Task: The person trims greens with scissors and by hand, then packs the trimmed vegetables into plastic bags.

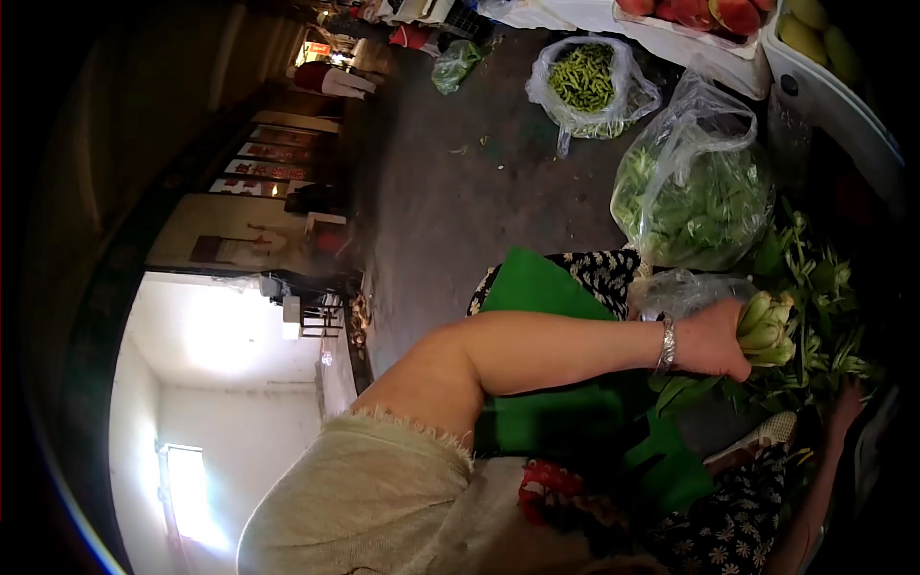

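Note:
My left hand (712, 340), with a silver bracelet at the wrist, is closed around a bunch of leafy greens (767, 329). Its pale cut stem ends face right, and some leaves hang out below the hand. At the lower right, my right hand (847, 402) reaches into the pile of loose greens (815, 287). Shadow and leaves hide its fingers, so I cannot make out what they touch. A green apron (565, 412) covers my lap between flower-patterned trouser legs.
A tied clear bag of greens (695, 206) stands beside the pile. Beyond it are an open bag of green pods (583, 79), a box of peaches (690, 11) and a tub of yellow-green fruit (819, 38). A green bag (455, 67) lies farther off on the dark floor (431, 182).

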Motion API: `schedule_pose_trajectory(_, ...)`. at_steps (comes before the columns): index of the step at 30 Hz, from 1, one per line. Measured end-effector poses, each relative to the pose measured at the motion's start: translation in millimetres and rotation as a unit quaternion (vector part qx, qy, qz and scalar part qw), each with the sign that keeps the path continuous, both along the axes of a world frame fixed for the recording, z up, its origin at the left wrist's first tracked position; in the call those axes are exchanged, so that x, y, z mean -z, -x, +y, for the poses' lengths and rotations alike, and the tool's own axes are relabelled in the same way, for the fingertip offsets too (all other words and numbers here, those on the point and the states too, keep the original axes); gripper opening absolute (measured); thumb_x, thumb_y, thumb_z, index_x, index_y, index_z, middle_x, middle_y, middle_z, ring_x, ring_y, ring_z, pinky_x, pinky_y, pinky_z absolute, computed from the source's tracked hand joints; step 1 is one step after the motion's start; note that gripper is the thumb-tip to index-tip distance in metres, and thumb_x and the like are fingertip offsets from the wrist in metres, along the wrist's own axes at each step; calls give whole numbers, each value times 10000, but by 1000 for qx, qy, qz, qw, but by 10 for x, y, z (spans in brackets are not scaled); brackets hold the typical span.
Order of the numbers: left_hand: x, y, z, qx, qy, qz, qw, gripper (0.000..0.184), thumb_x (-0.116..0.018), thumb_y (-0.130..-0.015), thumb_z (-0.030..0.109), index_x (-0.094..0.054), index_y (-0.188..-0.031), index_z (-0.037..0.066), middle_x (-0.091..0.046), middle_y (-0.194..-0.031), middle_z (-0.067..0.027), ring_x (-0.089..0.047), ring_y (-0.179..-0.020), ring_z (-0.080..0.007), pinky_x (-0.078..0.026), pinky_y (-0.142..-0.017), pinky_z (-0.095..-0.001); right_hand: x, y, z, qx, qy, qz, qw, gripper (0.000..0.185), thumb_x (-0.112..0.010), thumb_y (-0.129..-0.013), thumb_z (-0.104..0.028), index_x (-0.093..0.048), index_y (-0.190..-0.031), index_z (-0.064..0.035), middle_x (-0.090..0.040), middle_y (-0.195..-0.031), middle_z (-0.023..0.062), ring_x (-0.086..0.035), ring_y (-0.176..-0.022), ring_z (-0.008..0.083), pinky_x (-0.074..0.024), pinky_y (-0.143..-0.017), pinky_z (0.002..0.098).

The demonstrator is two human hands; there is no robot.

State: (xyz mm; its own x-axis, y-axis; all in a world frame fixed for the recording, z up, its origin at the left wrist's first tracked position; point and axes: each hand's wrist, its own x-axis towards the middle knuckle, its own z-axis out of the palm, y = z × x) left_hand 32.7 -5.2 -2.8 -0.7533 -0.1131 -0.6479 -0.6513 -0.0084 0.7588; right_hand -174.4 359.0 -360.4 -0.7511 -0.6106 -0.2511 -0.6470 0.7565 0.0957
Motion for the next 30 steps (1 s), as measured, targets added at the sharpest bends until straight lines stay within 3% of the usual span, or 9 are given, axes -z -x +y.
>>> schedule_pose_trajectory(4, 76, -19, 29, -8, 19, 40, 999, 341, -776, -593, 95, -558, -827, -23, -607, -743, -74, -592, -680, -170, -511, -620, -333, 2, 37, -186, 124, 108, -265, 950, 472, -584, -940, -175, -467, -1385, -68, -460, -1411, 177, -463, -1269, 359, -424, -988, 460)
schedule_pose_trajectory(9, 103, -20, 13, -3, 33, 42, 999, 291, -764, -599, 73, -541, -769, -3, -591, -709, -55, -564, -651, -148, -490, -592, -326, -495, -135, -662, 125, 181, -326, 919, 501, -509, -981, -292, -421, -1420, -66, -455, -1408, 189, -478, -1254, 350, -420, -1008, 456)
schedule_pose_trajectory(12, 56, -14, -1, -6, 2, 42, 999, 293, -760, -598, 74, -547, -785, 0, -597, -712, -48, -568, -663, -146, -495, -606, -329, -888, -273, -925, 229, 348, -481, 772, 549, -553, -943, -296, -400, -1423, -78, -527, -1319, 168, -577, -1097, 293, -482, -889, 438)
schedule_pose_trajectory(16, 4, -12, -14, -12, 8, 46, 999, 293, -753, -596, 64, -560, -806, 0, -614, -738, -51, -585, -685, -144, -502, -619, -323, -784, -295, -853, 87, 312, -420, 848, 620, -569, -935, -306, -337, -1486, -141, -421, -1454, 159, -488, -1247, 352, -451, -957, 477)
schedule_pose_trajectory(19, -63, 7, -34, 9, 18, 34, 999, 336, -754, -625, 79, -575, -898, -2, -621, -772, -50, -602, -730, -153, -512, -665, -322, -268, -77, -504, 221, 309, -286, 880, 591, -567, -931, -295, -374, -1465, -134, -440, -1436, 158, -496, -1231, 366, -459, -955, 473)
schedule_pose_trajectory(23, -76, -44, -4, 39, 215, 7, 976, 426, -766, -682, 148, -594, -1041, -5, -631, -801, -50, -619, -771, -161, -523, -695, -329, 121, 241, 77, 212, 14, -80, 974, 531, -572, -926, -272, -448, -1407, -83, -504, -1354, 175, -514, -1197, 371, -457, -954, 458)
schedule_pose_trajectory(25, -268, 43, -38, 29, 91, -146, 985, 494, -787, -688, 211, -600, -1095, 3, -648, -827, -57, -622, -766, -155, -525, -691, -328, 445, 162, 459, 195, 130, -158, 959, 531, -579, -907, -221, -446, -1389, -43, -502, -1359, 187, -504, -1215, 359, -440, -979, 430)
schedule_pose_trajectory(27, -71, -47, -87, 89, 111, -90, 986, 474, -782, -714, 190, -617, -1130, 31, -675, -917, -54, -622, -797, -136, -523, -714, -315, 624, -133, 662, 145, 209, -132, 958, 523, -587, -878, -190, -460, -1354, -15, -518, -1336, 208, -514, -1202, 358, -438, -983, 411)
schedule_pose_trajectory(30, -220, 4, -68, 64, 91, -44, 993, 374, -750, -771, 99, -613, -1107, 10, -654, -940, -45, -623, -814, -135, -525, -696, -295, -546, -576, -94, 230, 149, -175, 946, 412, -598, -854, -201, -572, -1238, -54, -562, -1256, 185, -529, -1165, 370, -440, -975, 432)
